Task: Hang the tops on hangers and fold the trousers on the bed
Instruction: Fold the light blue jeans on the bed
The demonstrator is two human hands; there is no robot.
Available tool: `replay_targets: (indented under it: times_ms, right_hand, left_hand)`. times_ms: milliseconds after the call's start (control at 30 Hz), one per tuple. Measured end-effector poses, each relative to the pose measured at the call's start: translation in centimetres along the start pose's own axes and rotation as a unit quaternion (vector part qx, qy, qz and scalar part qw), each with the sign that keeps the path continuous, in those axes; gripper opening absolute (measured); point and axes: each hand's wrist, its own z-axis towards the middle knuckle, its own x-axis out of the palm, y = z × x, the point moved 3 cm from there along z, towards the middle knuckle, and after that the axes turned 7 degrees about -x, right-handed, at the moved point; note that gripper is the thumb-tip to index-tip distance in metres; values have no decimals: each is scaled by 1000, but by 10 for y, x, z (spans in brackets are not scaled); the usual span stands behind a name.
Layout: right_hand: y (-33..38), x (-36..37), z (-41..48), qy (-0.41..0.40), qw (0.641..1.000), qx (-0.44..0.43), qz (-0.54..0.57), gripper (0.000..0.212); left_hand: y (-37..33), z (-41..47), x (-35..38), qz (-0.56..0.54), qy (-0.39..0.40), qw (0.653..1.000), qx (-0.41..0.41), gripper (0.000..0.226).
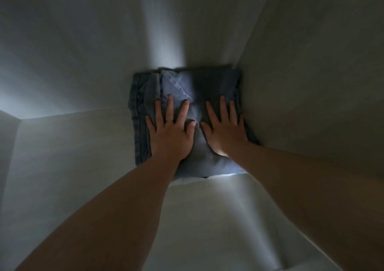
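Two hands in view, both laid flat with fingers straight and spread, gripping nothing. Left hand (pixel 171 133) pressed on the left-centre of the stack (pixel 187 83), right hand (pixel 225 131) on its right part, thumbs close together. Thin ring (pixel 169 121) on the left hand.

Stack: folded blue garments, denim layers showing along the left edge, a softer, lighter blue piece on top, creased beneath the left fingers. Sits in the far right corner of a pale surface (pixel 108 92), right edge touching the upright panel (pixel 301 104). Too dim to tell whether shelf or bed. Pale cloth (pixel 207 218) below the near edge, nature unclear.

Progress, as a judgement:
- Folding of the trousers in this stack appears done. Number of pieces not readable.
- Step in hand reads as pressing the stack flat or seating it into the corner.
- No hangers and no tops in view, so the hanging part cannot be assessed from here.
- No loose garments visible.

Left to do, as far as can be judged: smooth the creased top fold if needed, then lift both hands off.
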Motion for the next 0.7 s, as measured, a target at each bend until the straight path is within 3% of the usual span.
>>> replay_targets:
  times_ms: [167, 367, 467, 533, 600, 700]
  right_hand:
    - [-1, -6, -38, 49, 999, -17, -5, 70]
    - [2, 10, -159, 149, 988, -23, -18, 76]
    - [6, 5, -205, 242, 968, -3, 60, 75]
    - [12, -2, -235, 261, 958, 7, 123, 72]
    - [21, -12, -264, 240, 961, -16, 139, 70]
    - [32, -35, -305, 187, 973, -72, 116, 68]
  left_hand:
    - [3, -22, -18, 14, 78, 997, 17, 69]
    - [20, -144, -23, 58, 163, 985, -13, 67]
    - [20, -191, -39, 32, 257, 965, -30, 69]
    - [20, -219, -54, -8, 302, 952, -59, 68]
    - [21, -247, -74, -49, 290, 952, -81, 67]
    - [17, -291, -107, -113, 214, 966, -95, 65]
